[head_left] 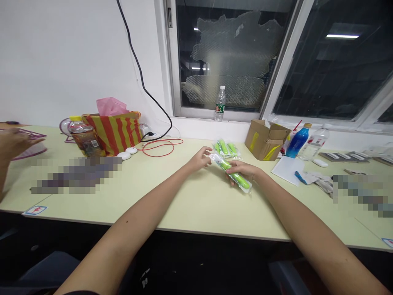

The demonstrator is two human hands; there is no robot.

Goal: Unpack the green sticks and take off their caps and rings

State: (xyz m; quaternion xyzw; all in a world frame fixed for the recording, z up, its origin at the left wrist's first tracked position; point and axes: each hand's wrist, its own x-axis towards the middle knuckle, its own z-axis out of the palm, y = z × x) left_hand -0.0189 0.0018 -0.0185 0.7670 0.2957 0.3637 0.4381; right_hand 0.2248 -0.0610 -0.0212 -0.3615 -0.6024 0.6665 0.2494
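A long bright green object in a clear plastic wrapper [241,180] slants above the table in front of me. My right hand [241,169] is closed around its middle, with the thumb on top and fingers underneath. At the wrapper's upper left end is my left hand [199,159], fingers curved and apart; whether they touch the plastic I cannot tell. Just behind lie several similar wrapped green objects [227,148], side by side on the table. What exactly the green objects are does not show clearly through the plastic.
The pale table [178,209] bears an open cardboard box [265,141], a blue bottle [298,141] and white paper [287,169] at right. A striped bag [118,133], a drink bottle [86,137] and a red cable [159,147] are left. Another person's hand [12,147] is far left.
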